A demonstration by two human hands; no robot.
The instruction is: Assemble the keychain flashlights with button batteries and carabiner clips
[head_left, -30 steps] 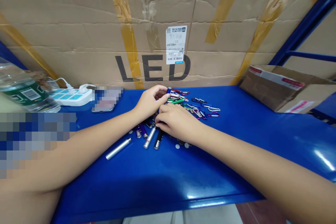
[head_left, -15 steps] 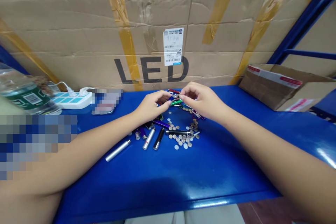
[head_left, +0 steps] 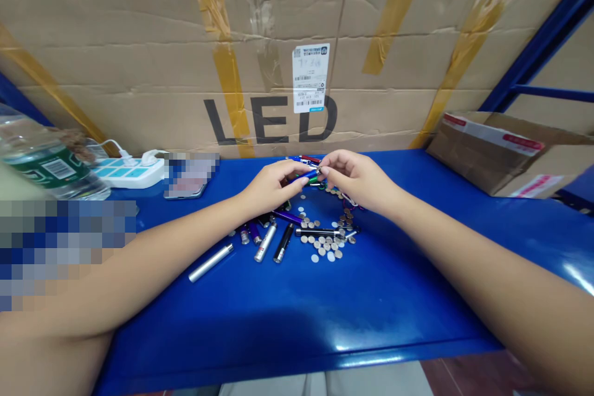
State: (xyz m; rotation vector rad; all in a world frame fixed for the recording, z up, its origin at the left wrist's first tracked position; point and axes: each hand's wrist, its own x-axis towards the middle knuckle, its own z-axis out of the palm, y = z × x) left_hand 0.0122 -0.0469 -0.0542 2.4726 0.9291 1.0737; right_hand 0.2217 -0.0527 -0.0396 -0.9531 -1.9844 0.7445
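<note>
My left hand (head_left: 271,187) and my right hand (head_left: 355,180) meet over the far middle of the blue table (head_left: 288,303). Both are closed in a pinch on a small blue pen-light (head_left: 307,176) held between them. Just below the hands lie several small metal pen-lights (head_left: 265,242) in silver, black and purple. A scatter of button cells (head_left: 325,241) lies beside them. Coloured carabiner clips (head_left: 310,161) lie behind the fingers, partly hidden.
A large cardboard box marked LED (head_left: 297,49) stands along the back. A white power strip (head_left: 127,172) and a phone (head_left: 188,176) lie at the left, with a plastic water bottle (head_left: 44,164) nearer me. A smaller taped carton (head_left: 501,151) sits at the right.
My right hand has lifted off the pile of pen-lights and moved up to meet my left hand, uncovering the button cells. Both hands now pinch the same small piece.
</note>
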